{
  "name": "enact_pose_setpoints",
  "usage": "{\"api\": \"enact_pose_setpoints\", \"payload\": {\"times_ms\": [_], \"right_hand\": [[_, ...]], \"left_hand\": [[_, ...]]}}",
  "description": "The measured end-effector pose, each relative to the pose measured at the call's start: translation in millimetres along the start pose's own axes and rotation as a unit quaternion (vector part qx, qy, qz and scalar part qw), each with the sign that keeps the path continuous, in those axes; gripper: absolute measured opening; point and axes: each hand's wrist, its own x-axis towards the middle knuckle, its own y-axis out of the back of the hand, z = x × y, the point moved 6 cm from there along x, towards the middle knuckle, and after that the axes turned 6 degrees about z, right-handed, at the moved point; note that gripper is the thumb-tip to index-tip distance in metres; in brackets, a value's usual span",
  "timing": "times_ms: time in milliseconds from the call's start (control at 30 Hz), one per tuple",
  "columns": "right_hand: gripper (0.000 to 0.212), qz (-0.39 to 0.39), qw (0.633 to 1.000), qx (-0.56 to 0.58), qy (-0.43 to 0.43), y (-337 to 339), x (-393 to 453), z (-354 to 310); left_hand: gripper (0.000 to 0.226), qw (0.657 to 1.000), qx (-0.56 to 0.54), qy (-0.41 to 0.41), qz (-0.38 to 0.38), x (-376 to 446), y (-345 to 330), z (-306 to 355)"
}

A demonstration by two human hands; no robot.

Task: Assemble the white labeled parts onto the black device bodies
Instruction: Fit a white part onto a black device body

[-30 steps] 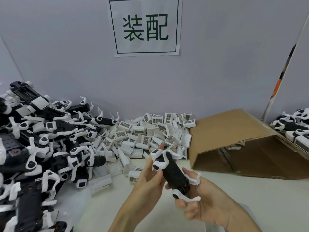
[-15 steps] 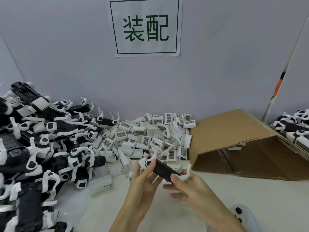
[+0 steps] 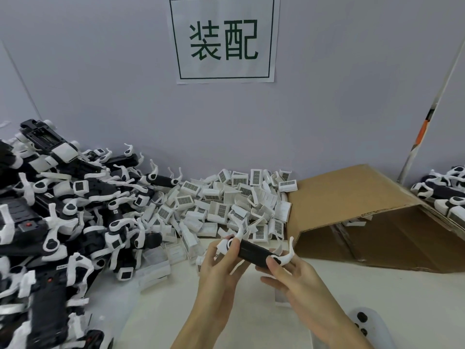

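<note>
I hold one black device body [image 3: 253,253] with white curved arms crosswise above the table, just in front of the parts pile. My left hand [image 3: 221,270] grips its left end, thumb on the white round cap. At the right end, my right hand [image 3: 289,275] pinches the body beside a white hook. A heap of white labeled parts [image 3: 226,210] with barcode stickers lies right behind the device. A small white part [image 3: 281,297] lies on the table under my right hand, mostly hidden.
A big pile of black device bodies [image 3: 57,222] fills the left side. An open cardboard box [image 3: 364,217] lies on its side at the right, with more devices [image 3: 442,192] beyond it. A white controller [image 3: 364,326] sits at the bottom right. A paper sign [image 3: 224,39] hangs on the wall.
The device has turned from nearly upright to lying crosswise and moved away from me toward the parts pile. Both hands shifted to its two ends.
</note>
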Motion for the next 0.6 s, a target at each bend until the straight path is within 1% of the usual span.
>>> {"api": "enact_pose_setpoints", "payload": {"times_ms": [67,133,200,267,333,367,433,467,500,567,600], "right_hand": [[0.078,0.000,1.000,0.018,0.003,-0.4,-0.8,-3.2],[0.068,-0.008,0.999,0.037,0.000,-0.4,-3.0,-6.7],[0.054,-0.028,0.997,0.074,-0.021,-0.3,-5.4,-7.9],[0.045,-0.050,0.990,0.117,-0.063,-1.4,-8.9,-6.8],[0.043,-0.058,0.983,0.141,-0.106,-2.3,-11.7,-5.0],[0.047,-0.058,0.980,0.144,-0.123,-2.4,-12.6,-4.1],[0.063,-0.055,0.978,0.144,-0.141,-3.0,-12.9,-1.5],[0.070,-0.055,0.978,0.142,-0.142,-3.9,-13.7,-0.8],[0.072,-0.058,0.979,0.136,-0.140,-5.7,-14.9,-1.1],[0.063,-0.064,0.982,0.124,-0.126,-10.8,-17.6,-2.8],[0.059,-0.063,0.984,0.122,-0.114,-12.5,-18.1,-3.3]], "left_hand": [[0.061,0.999,0.043,-0.028,0.005,-0.6,-1.8,3.6],[0.064,0.993,0.103,-0.059,-0.009,-2.8,-5.1,8.4],[0.056,0.980,0.172,-0.096,-0.044,-6.0,-9.8,13.6],[0.048,0.969,0.202,-0.120,-0.075,-8.2,-12.9,14.8],[0.041,0.966,0.201,-0.136,-0.092,-10.1,-15.6,15.1],[0.037,0.963,0.203,-0.148,-0.094,-10.6,-16.4,15.5],[0.032,0.959,0.216,-0.171,-0.066,-10.9,-14.2,16.7],[0.034,0.957,0.225,-0.179,-0.038,-9.8,-10.6,17.4],[0.040,0.952,0.242,-0.187,-0.008,-9.1,-7.1,19.0],[0.047,0.941,0.275,-0.194,0.024,-9.4,-2.6,22.6],[0.044,0.942,0.272,-0.194,0.023,-9.3,-2.6,23.5]]}}
